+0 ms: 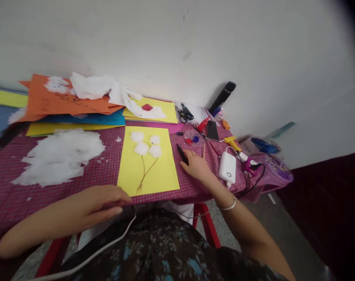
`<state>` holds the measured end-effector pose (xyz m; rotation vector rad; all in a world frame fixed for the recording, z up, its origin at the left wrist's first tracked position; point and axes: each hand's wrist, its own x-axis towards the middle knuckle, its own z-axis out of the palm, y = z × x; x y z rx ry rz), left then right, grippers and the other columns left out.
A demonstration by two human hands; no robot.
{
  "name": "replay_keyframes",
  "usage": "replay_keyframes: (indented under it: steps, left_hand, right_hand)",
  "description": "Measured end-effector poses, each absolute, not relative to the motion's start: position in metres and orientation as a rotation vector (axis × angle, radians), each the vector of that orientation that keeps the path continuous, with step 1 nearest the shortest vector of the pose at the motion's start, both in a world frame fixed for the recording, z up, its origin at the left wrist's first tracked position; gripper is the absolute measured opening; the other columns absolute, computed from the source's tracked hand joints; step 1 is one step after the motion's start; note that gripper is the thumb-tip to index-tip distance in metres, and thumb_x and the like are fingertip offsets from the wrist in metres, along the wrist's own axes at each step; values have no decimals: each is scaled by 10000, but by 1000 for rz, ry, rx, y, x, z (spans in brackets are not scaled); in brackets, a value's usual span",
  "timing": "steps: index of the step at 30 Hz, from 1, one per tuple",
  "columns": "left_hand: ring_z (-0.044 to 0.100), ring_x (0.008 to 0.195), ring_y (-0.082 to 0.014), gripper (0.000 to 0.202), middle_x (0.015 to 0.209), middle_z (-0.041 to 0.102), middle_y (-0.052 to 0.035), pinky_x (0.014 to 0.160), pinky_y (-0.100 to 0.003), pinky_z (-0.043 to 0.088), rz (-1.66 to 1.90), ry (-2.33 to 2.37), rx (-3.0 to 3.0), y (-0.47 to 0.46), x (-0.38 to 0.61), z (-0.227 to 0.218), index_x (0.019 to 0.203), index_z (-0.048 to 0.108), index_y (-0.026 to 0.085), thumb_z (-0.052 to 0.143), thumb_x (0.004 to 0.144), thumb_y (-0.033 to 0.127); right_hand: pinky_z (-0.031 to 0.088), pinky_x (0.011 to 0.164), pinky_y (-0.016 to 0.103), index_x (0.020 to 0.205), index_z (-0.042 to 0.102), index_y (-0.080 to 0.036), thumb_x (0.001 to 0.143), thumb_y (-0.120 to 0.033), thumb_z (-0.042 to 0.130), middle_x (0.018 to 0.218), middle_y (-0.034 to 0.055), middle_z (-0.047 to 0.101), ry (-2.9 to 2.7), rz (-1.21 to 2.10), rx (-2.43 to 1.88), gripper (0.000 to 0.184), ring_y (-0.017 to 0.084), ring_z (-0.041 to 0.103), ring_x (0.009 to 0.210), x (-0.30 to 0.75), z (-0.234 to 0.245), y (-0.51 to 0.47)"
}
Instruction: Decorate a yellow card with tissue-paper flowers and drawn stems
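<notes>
A yellow sheet of paper (165, 175) lies before me, with several white cotton-like tufts (141, 148) and brown stems (144, 175) on it. To its right, my right hand (197, 166) has thumb and fingers around a black pen (181, 153) at the table surface. My left hand (107, 201) rests by the table's front edge at the sheet's lower left corner. Its fingers are stretched out, the thumb is apart, and nothing is held. Left of the sheet spreads a heap of torn white tissue (63, 154).
Coloured papers (78, 103) with white tissue (95, 86) are piled at the back left. Scissors (185, 114), a phone (212, 130), a yellow glue gun (232, 143) and a white power bank (228, 167) with cables lie right. A black cylinder (222, 96) leans against the wall.
</notes>
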<state>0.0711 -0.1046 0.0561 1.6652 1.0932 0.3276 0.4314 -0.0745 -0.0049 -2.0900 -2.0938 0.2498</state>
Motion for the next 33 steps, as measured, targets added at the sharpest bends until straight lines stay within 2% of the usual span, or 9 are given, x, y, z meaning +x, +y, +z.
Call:
replay_keyframes:
  steps: [4, 8, 11, 14, 17, 22, 26, 29, 33]
  left_hand:
    - [651, 944, -247, 256, 1020, 717, -48, 870, -312, 484, 100, 918, 2085, -92, 60, 55, 1021, 746, 268, 553, 913, 398]
    - [624, 983, -250, 239, 1018, 685, -80, 935, -369, 461, 90, 974, 2326, -83, 56, 30, 992, 703, 214, 477, 943, 275]
    - [592, 1093, -264, 243, 1100, 676, -101, 1022, -424, 435, 227, 1061, 2388, -80, 54, 6, 1000, 690, 197, 457, 936, 222]
    - [548, 1214, -288, 267, 1268, 625, -120, 1079, -470, 415, 365, 1164, 2321, -81, 55, -16, 1087, 679, 198, 481, 909, 222]
    - [512, 1266, -302, 295, 1362, 558, -139, 1092, -493, 411, 503, 1278, 2216, -88, 61, -27, 1123, 668, 189, 480, 909, 264]
    - [490, 1293, -282, 294, 1359, 548, -120, 1114, -490, 398, 751, 1446, 1979, -98, 77, -22, 1144, 643, 214, 494, 927, 344]
    - [459, 1331, -291, 278, 1384, 531, -104, 1137, -517, 374, 784, 1430, 1857, -92, 84, -18, 1117, 650, 241, 545, 893, 368]
    - [444, 1348, -308, 408, 1444, 464, -133, 1050, -502, 475, 854, 1428, 1620, -79, 87, -21, 1225, 579, 221, 577, 858, 400]
    - [525, 1258, -305, 617, 1396, 487, -176, 819, -393, 586, 884, 1444, 1186, -57, 95, -19, 1328, 440, 158, 600, 808, 449]
  right_hand:
    - [501, 835, 371, 1366, 504, -147, 828, -208, 519, 1153, 166, 687, -1967, 311, -2100, 541, 270, 677, 953, 434, -16, -63]
    - [491, 612, 314, 1352, 485, -165, 826, -230, 447, 811, 36, 663, -1775, 481, -2009, 532, 176, 603, 597, 452, -18, -69]
    - [475, 538, 283, 1186, 551, -218, 834, -325, 465, 738, -17, 603, -1381, 885, -1686, 378, 142, 561, 534, 467, -13, -82]
    - [532, 633, 346, 1056, 565, -268, 850, -410, 480, 725, -5, 611, -1072, 1050, -1417, 265, 164, 606, 598, 475, -8, -93]
    - [554, 789, 433, 981, 591, -334, 789, -379, 619, 718, -30, 637, -829, 1101, -1157, 200, 173, 641, 664, 466, -8, -99]
    - [459, 1041, 527, 954, 640, -348, 673, -327, 826, 735, -50, 705, -697, 1267, -1061, 337, 214, 709, 895, 430, -20, -109]
    - [434, 1079, 499, 1010, 642, -298, 721, -379, 821, 847, 12, 757, -675, 1363, -1076, 350, 228, 720, 951, 416, -23, -111]
    - [469, 1043, 494, 1018, 635, -278, 757, -417, 795, 869, 37, 767, -662, 1412, -1064, 337, 226, 726, 921, 416, -22, -106]
    - [475, 1046, 493, 1022, 642, -280, 801, -407, 756, 867, 31, 766, -652, 1436, -1022, 279, 212, 725, 926, 418, -23, -101]
